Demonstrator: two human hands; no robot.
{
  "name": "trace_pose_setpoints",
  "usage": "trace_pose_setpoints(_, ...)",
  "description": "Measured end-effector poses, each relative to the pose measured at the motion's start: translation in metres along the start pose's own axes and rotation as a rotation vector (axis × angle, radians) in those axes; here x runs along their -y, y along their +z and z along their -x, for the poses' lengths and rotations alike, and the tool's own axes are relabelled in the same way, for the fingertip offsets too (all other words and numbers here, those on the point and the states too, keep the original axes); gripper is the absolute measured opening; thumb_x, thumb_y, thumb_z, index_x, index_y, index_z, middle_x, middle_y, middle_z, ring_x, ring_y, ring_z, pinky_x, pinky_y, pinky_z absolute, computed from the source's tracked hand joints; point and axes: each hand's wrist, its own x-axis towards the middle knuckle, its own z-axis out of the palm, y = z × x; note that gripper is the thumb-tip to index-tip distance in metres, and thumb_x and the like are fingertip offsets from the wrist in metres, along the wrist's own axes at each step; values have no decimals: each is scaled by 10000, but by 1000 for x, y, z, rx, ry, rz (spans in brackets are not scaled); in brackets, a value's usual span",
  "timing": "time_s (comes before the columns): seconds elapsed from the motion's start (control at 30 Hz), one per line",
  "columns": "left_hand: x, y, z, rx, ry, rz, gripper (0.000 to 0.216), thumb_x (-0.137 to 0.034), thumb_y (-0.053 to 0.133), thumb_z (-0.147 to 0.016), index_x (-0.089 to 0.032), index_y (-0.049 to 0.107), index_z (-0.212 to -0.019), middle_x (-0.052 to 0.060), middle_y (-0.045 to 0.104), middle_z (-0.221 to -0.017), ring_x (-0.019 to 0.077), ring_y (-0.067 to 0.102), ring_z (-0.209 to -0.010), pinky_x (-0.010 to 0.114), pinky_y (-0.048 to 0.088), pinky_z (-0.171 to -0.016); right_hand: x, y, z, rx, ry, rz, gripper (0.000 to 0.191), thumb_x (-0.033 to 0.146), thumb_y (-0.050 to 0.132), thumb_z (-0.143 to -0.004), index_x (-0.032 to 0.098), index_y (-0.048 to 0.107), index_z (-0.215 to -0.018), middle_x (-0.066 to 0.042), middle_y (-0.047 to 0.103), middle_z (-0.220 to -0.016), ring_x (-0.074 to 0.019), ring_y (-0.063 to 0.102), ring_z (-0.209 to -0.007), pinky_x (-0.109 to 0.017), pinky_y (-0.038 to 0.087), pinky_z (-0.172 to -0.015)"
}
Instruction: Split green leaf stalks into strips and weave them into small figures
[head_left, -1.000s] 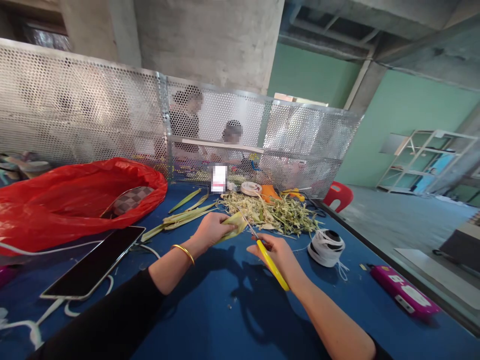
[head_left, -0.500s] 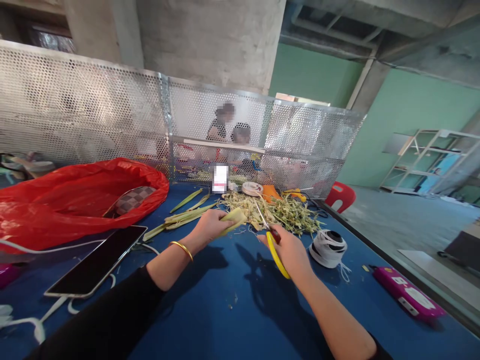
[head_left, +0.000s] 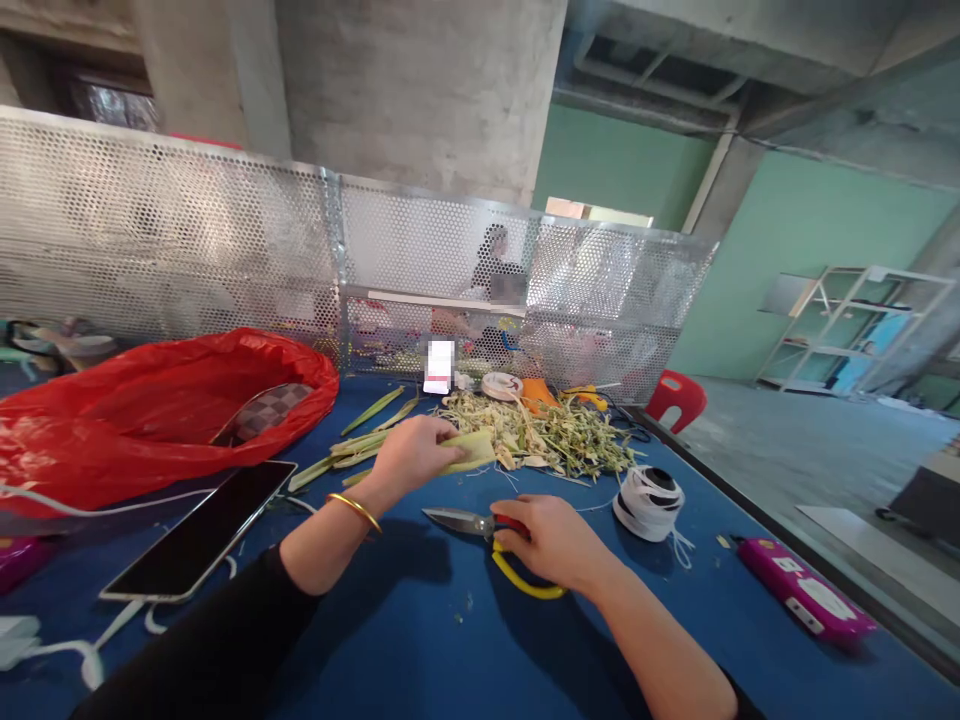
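My left hand [head_left: 411, 452], with a gold bangle at the wrist, is closed on a folded pale green leaf piece [head_left: 471, 450] held just above the blue table [head_left: 420, 640]. My right hand [head_left: 551, 540] rests low on the table, fingers curled over yellow-handled scissors [head_left: 487, 545] whose blades point left and lie flat. A pile of leaf trimmings [head_left: 544, 432] lies just beyond both hands. Several long green leaf strips [head_left: 352, 445] lie left of the pile.
A red plastic bag [head_left: 150, 410] holding a checked pouch fills the left. A dark tablet [head_left: 199, 530] with white cables lies near it. A white string spool [head_left: 649, 500] and a magenta device [head_left: 806, 600] sit right. A perforated metal screen [head_left: 225, 250] backs the table; a person is behind it.
My right hand has swung the scissors down from the leaf piece and laid them flat on the table, blades now pointing left. My left hand has kept hold of the leaf piece.
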Motion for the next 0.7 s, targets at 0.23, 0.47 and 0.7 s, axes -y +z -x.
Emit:
trace_pose_setpoints(0.23, -11, -5, 34, 8, 32, -326, 212, -331, 552, -743, -253, 743, -795, 56, 714, -792, 215, 615, -748, 268, 314, -575, 0, 3, -6, -121, 72, 134, 189, 310, 507, -878, 200, 655, -834, -44, 654, -776, -171, 615, -683, -251, 373, -585)
trace_pose_setpoints(0.47, -10, -3, 45, 93, 134, -513, 238, -307, 501, -797, -206, 714, -766, 98, 704, -782, 247, 643, -772, 288, 383, -610, 32, -18, -39, -322, -107, 141, 307, 280, 545, -853, 184, 546, -1145, -99, 634, -1042, -213, 617, -909, -276, 432, -715)
trace_pose_setpoints(0.7, -3, 0, 43, 113, 208, -505, 166, -218, 529, -763, -187, 691, -760, 96, 694, -799, 248, 639, -813, 340, 448, -745, 44, 18, -51, -120, -130, 327, 128, 135, 435, -879, 147, 561, -899, -90, 664, -793, -171, 617, -654, -245, 325, -556)
